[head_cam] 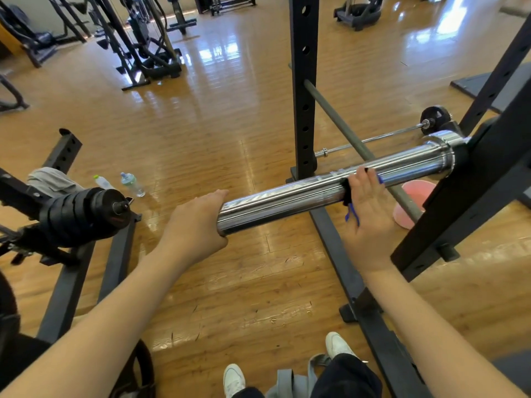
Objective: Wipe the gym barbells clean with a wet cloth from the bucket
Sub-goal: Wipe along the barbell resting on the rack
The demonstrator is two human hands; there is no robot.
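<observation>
A chrome barbell sleeve (290, 196) sticks out leftward from the black rack upright (471, 196) at the right. My left hand (198, 222) cups the sleeve's free end. My right hand (370, 202) wraps over the middle of the sleeve and presses a dark cloth (346, 193) with blue threads against the metal. Most of the cloth is hidden under my palm. A pink bucket (413, 202) stands on the floor behind the sleeve, partly hidden by the rack.
A second thin barbell (373, 139) lies on the floor beyond. A grey safety bar (339, 122) crosses diagonally. A black post (304, 81) rises mid-frame. Stacked plates (83, 216) sit on a rack at left, with two bottles (132, 185) on the wooden floor.
</observation>
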